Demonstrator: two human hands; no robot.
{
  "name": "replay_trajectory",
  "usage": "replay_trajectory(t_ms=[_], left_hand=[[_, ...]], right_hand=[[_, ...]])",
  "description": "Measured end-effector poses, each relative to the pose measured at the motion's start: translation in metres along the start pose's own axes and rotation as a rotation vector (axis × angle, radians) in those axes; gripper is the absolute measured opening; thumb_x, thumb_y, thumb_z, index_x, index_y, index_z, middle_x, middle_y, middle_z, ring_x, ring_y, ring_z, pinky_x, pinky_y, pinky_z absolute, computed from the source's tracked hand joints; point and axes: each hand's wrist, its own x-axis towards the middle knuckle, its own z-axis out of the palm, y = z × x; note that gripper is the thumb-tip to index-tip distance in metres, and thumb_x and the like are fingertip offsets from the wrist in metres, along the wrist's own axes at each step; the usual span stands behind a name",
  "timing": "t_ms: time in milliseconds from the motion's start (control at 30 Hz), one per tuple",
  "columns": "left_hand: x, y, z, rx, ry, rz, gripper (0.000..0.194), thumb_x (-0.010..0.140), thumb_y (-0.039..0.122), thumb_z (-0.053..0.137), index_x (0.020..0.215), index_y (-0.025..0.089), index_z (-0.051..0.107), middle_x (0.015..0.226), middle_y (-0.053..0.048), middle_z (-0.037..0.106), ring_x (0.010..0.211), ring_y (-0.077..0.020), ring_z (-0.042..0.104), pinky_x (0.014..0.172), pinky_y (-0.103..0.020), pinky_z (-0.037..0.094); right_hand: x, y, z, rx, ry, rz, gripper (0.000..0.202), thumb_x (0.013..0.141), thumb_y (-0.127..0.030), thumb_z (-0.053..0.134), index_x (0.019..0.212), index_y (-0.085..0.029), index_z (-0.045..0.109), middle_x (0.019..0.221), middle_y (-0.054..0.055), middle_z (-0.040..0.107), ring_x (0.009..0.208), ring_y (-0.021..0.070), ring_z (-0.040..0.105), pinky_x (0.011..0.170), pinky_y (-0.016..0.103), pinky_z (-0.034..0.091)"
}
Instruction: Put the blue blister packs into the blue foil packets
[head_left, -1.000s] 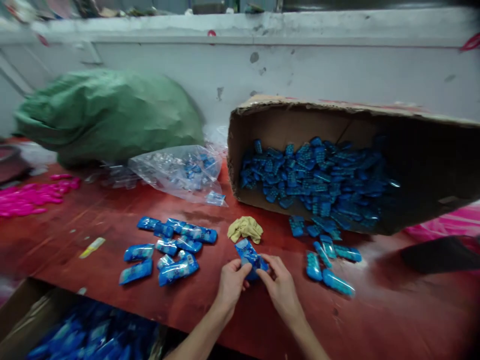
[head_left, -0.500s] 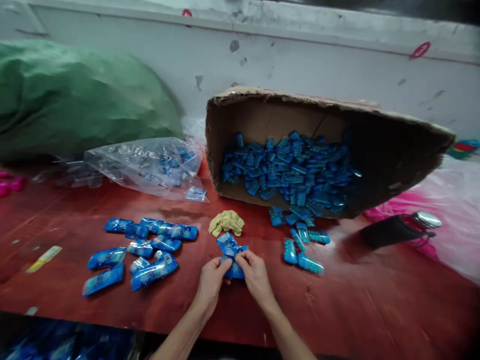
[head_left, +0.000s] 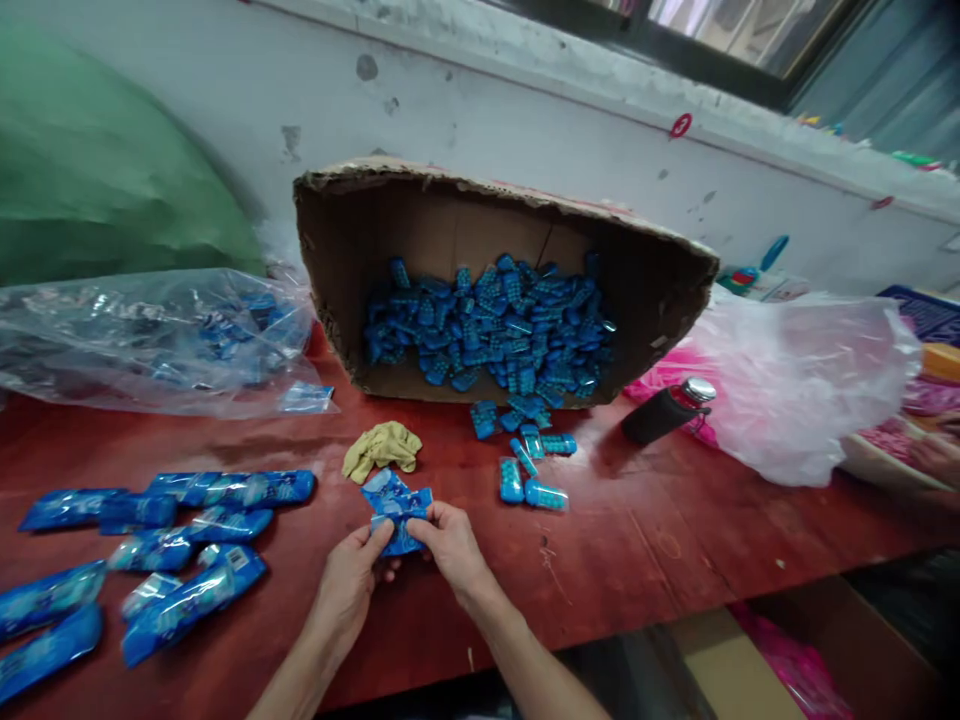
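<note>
Between my two hands, just above the red table (head_left: 600, 570), is a flat blue printed plastic packet (head_left: 390, 490). My left hand (head_left: 356, 565) pinches its left side between thumb and fingers. On the other side, my right hand (head_left: 450, 550) grips it the same way, thumbs close together. A crumpled yellow cloth (head_left: 384, 447) lies just beyond the packet. Several filled blue packets (head_left: 195, 605) are spread to the left. Right of my hands lie several small blue capsule-shaped containers (head_left: 546, 494) with clear plastic; I cannot make out their contents.
A cardboard box (head_left: 330, 300) on its side holds a heap of similar blue containers. A clear plastic bag (head_left: 150, 370) and a green sack (head_left: 112, 170) stand left. Rightward are a black bottle (head_left: 660, 412), a white plastic bag (head_left: 802, 390) and another person's hand (head_left: 937, 455).
The view has turned to the right, showing more of the table's right side and another person's hand. Both hands keep their hold on the blue packet.
</note>
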Motion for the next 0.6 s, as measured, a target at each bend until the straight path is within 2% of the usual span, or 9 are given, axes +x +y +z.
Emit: replay_trajectory(t_ms=[100,200,300,333,400,467,533,600], left_hand=[[-0.004,-0.001,0.003,-0.065,-0.049,-0.038,0.032,0.051,0.033,0.075,0.071,0.012,0.061,0.057,0.002,0.061,0.044,-0.0069,0.051,0.04,-0.018,0.038],[-0.006,-0.002,0.006,-0.111,-0.019,-0.039,0.031,0.052,0.031,0.075,0.072,0.012,0.06,0.056,0.002,0.061,0.042,-0.006,0.05,0.039,-0.017,0.037],[-0.007,0.0,0.005,-0.13,0.005,-0.061,0.028,0.055,0.032,0.073,0.067,0.012,0.057,0.049,0.002,0.057,0.04,-0.0069,0.05,0.036,-0.016,0.036],[-0.007,0.001,0.004,-0.129,-0.003,-0.07,0.027,0.057,0.033,0.072,0.065,0.012,0.056,0.047,0.002,0.056,0.039,-0.0073,0.05,0.035,-0.016,0.036],[-0.008,0.002,0.0,-0.132,-0.021,-0.088,0.026,0.061,0.034,0.07,0.063,0.013,0.054,0.045,0.001,0.056,0.039,-0.008,0.051,0.035,-0.016,0.036],[-0.009,0.003,-0.003,-0.153,-0.026,-0.119,0.024,0.064,0.033,0.068,0.063,0.014,0.053,0.044,0.001,0.056,0.039,-0.0085,0.051,0.034,-0.016,0.037],[-0.01,0.002,-0.005,-0.185,-0.019,-0.16,0.021,0.066,0.031,0.066,0.064,0.015,0.052,0.043,0.001,0.055,0.038,-0.0091,0.052,0.034,-0.016,0.038],[-0.011,0.002,-0.006,-0.204,-0.009,-0.19,0.02,0.069,0.029,0.064,0.064,0.016,0.051,0.042,0.001,0.055,0.038,-0.0096,0.053,0.034,-0.016,0.039]], right_hand=[[-0.003,0.003,0.002,-0.048,0.07,-0.055,0.019,0.07,-0.029,0.054,0.056,-0.017,0.048,0.051,-0.007,0.041,0.047,0.0071,0.036,0.045,0.018,0.03],[-0.01,0.001,0.005,-0.09,0.093,-0.098,0.027,0.075,-0.032,0.05,0.053,-0.017,0.047,0.049,-0.007,0.037,0.048,0.0079,0.035,0.046,0.019,0.029],[-0.013,-0.008,-0.009,-0.234,0.105,-0.198,0.028,0.08,-0.033,0.046,0.06,-0.017,0.055,0.058,-0.003,0.049,0.057,0.0112,0.045,0.055,0.021,0.035],[-0.012,-0.012,-0.019,-0.385,0.145,-0.272,0.024,0.082,-0.032,0.045,0.07,-0.018,0.06,0.068,-0.001,0.056,0.065,0.0133,0.05,0.062,0.023,0.037],[-0.008,-0.019,-0.043,-0.785,0.352,-0.361,0.022,0.082,-0.031,0.047,0.093,-0.017,0.06,0.091,0.008,0.06,0.083,0.0198,0.053,0.072,0.028,0.038],[-0.002,-0.022,-0.066,-1.152,0.531,-0.258,0.026,0.081,-0.03,0.05,0.099,-0.014,0.059,0.093,0.014,0.059,0.088,0.0266,0.052,0.072,0.034,0.037],[0.003,-0.02,-0.079,-1.37,0.593,-0.155,0.024,0.08,-0.027,0.052,0.099,-0.013,0.059,0.088,0.016,0.06,0.087,0.0296,0.051,0.07,0.037,0.037],[0.003,-0.013,-0.079,-1.437,0.562,-0.144,0.022,0.08,-0.023,0.052,0.098,-0.015,0.059,0.086,0.014,0.059,0.084,0.0289,0.052,0.068,0.037,0.037]])
